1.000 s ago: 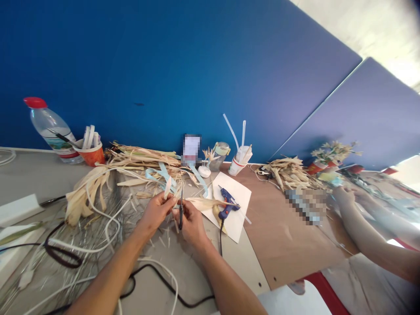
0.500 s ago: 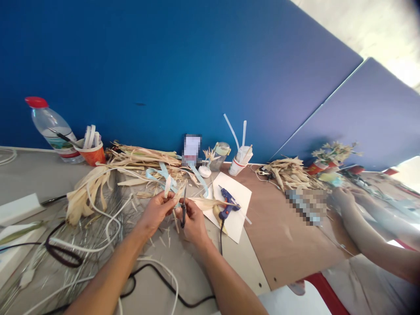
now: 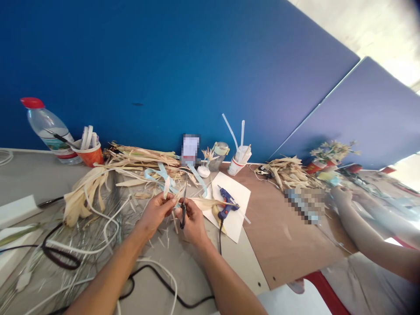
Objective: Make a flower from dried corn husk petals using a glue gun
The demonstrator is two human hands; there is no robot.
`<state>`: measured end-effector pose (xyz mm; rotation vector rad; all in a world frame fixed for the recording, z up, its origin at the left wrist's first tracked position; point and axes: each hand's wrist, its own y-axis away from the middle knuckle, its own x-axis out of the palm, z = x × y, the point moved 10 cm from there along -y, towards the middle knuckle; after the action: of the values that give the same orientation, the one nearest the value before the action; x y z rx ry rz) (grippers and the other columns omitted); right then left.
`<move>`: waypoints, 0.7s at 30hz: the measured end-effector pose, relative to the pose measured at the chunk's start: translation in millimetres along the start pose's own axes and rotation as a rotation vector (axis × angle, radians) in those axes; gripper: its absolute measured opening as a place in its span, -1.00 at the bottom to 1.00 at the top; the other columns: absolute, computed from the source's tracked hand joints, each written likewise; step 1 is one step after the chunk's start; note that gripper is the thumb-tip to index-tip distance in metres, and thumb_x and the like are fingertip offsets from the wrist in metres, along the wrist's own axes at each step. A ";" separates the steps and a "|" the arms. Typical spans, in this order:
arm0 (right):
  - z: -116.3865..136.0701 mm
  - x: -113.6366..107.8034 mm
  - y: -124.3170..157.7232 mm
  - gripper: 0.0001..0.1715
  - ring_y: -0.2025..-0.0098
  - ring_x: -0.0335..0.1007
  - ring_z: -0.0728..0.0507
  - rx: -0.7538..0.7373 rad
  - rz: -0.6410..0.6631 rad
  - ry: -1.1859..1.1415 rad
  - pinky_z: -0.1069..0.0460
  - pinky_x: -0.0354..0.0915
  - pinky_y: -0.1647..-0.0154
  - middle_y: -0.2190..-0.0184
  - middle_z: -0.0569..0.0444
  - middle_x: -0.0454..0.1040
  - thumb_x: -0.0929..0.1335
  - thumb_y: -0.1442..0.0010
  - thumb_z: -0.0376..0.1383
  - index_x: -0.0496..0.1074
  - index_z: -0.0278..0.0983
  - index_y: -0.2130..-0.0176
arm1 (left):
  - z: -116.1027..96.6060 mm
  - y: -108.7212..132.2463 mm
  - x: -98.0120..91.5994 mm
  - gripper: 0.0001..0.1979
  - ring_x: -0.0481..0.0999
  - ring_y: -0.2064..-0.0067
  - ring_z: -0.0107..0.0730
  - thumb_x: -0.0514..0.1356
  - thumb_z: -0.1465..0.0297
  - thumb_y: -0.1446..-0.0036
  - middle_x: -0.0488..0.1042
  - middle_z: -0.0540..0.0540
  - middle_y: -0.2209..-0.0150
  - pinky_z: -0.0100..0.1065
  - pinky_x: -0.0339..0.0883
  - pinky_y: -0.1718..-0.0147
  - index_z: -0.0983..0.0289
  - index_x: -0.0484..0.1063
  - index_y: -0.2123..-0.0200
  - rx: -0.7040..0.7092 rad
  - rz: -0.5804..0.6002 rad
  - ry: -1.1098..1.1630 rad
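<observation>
Scissors (image 3: 183, 209) with dark handles sit in my right hand (image 3: 194, 222), their blades pointing up and away from me. My left hand (image 3: 157, 212) is closed in a pinch on a small piece of pale corn husk (image 3: 167, 186), right beside the blades. Both hands are close together above the table. A longer husk strip (image 3: 208, 203) stretches right from behind my right hand toward a blue glue gun (image 3: 226, 204), which lies on a white sheet (image 3: 231, 183). Light blue ribbon (image 3: 159, 175) is just beyond my fingers.
Husk bundles (image 3: 144, 155) lie along the blue partition (image 3: 147, 65). A water bottle (image 3: 49, 131), an orange cup (image 3: 88, 154) and a cup with glue sticks (image 3: 236, 166) stand at the back. White and black cables (image 3: 164, 284) and thin wires cross the left side. At right, a co-worker's arms (image 3: 364, 227) reach in.
The whole view has shifted very slightly. Both hands keep nearly the same pose, with the scissors and the husk piece still held.
</observation>
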<state>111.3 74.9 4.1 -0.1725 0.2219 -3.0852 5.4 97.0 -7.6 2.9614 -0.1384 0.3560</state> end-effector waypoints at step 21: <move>5.8 -3.7 -1.3 -0.84 0.51 0.14 0.00 -0.008 -0.033 0.151 0.11 0.13 0.51 0.52 0.16 0.30 0.32 -0.03 -0.27 0.36 -0.28 0.31 | -2.4 -3.0 -9.3 -0.75 0.14 0.61 -0.59 0.28 0.25 0.13 0.23 -0.13 0.60 -0.48 -0.01 0.60 0.28 0.31 0.51 0.039 -0.050 0.005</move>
<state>115.6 75.5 9.7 0.0575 0.2396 -3.1321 -3.8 101.0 -8.0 2.9955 -0.0575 0.3643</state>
